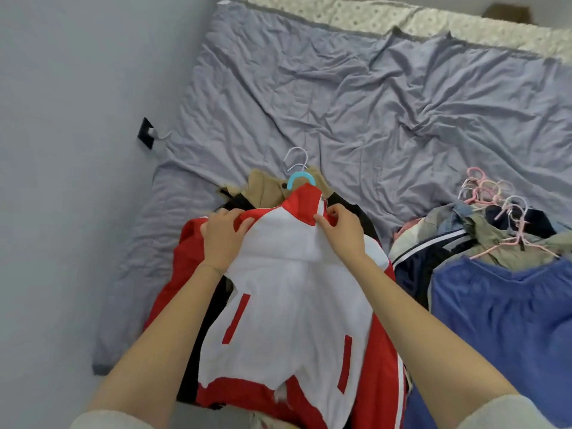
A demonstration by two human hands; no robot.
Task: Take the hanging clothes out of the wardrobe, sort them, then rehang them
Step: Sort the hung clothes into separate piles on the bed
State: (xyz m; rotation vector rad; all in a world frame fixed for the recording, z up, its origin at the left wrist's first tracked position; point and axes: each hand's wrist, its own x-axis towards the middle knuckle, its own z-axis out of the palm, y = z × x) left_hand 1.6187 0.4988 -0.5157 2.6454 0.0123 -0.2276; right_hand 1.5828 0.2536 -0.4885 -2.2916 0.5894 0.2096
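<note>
A red and white jacket (288,308) lies on top of a pile of clothes at the near edge of the bed, on a light blue hanger (299,178). My left hand (224,235) grips its left shoulder. With my right hand (339,229) I pinch the fabric just right of the red collar. Under the jacket lie a tan garment (266,187) and black clothes, with white hanger hooks (296,157) sticking out above. A second pile to the right holds a blue garment (501,317), a navy striped one (424,258) and an olive one, on pink hangers (486,188).
The bed is covered by a wrinkled grey-blue sheet (356,97), with a patterned pillow strip (387,13) along its far edge. A grey wall (77,119) with a black socket (146,133) stands to the left. A brown box (510,12) shows at the top right.
</note>
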